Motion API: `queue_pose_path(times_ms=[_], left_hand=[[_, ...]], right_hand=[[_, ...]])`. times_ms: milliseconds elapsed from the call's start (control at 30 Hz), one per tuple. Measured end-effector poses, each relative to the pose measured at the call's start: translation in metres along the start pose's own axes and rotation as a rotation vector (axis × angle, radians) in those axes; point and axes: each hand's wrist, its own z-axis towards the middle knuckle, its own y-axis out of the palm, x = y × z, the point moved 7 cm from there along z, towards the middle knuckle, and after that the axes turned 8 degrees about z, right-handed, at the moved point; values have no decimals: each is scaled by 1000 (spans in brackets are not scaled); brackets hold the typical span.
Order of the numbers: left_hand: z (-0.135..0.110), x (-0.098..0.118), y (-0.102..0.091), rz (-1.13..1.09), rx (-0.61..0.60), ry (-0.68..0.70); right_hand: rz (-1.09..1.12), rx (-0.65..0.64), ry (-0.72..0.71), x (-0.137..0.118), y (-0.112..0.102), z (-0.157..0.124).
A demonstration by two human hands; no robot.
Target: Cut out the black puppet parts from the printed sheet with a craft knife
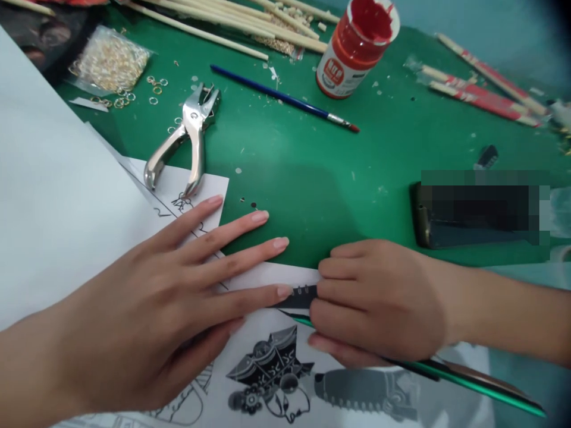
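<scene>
Left hand (151, 309): fingers spread, palm down over printed sheet (267, 380), grasping nothing | Right hand (379, 303): curled round slim green tool (491, 387), possibly a pen, above that sheet | Hole punch (194, 116): just beyond left hand

So basically the printed sheet (272, 389) is at the tabletop's (294, 184) near edge, hole punch (193, 122) behind it on the left, brush (276, 95) further back, paint jar (339, 74) behind that, sticks (236, 21) along the far edge, ring bag (109, 59) toward far left, wrapped chopsticks (484, 95) toward far right.
</scene>
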Motion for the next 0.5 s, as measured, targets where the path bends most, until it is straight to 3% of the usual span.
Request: queue_pose_path(times_ms=[300, 500], left_hand=[[0, 1, 1, 8, 35, 31], [-16, 21, -10, 257, 41, 177]], right_hand=[[112, 214, -82, 3, -13, -13], [110, 265, -108, 1, -8, -15]])
